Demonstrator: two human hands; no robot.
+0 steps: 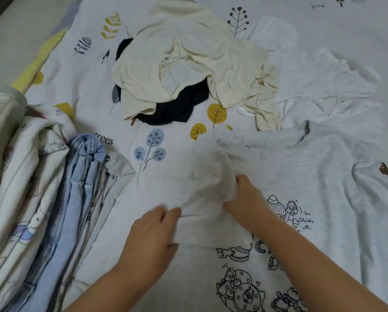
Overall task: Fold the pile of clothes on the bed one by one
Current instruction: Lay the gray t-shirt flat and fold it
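A light grey T-shirt (312,167) with black cartoon line drawings lies spread on the bed in front of me, neckline at the far side. Its left sleeve (208,194) is turned inward over the chest. My left hand (152,239) pinches the sleeve's lower edge between thumb and fingers. My right hand (247,203) grips the sleeve fabric on its right side, fingers curled into the cloth. Farther back lies the pile: a cream garment (188,61) over a black one (177,109), with a white dotted garment (323,86) to the right.
A bunched quilt with blue and cartoon-print fabric (53,199) lies along the left. The bedsheet (143,140) is white with leaf and tree prints. The bed's edge and the floor (13,37) show at the top left.
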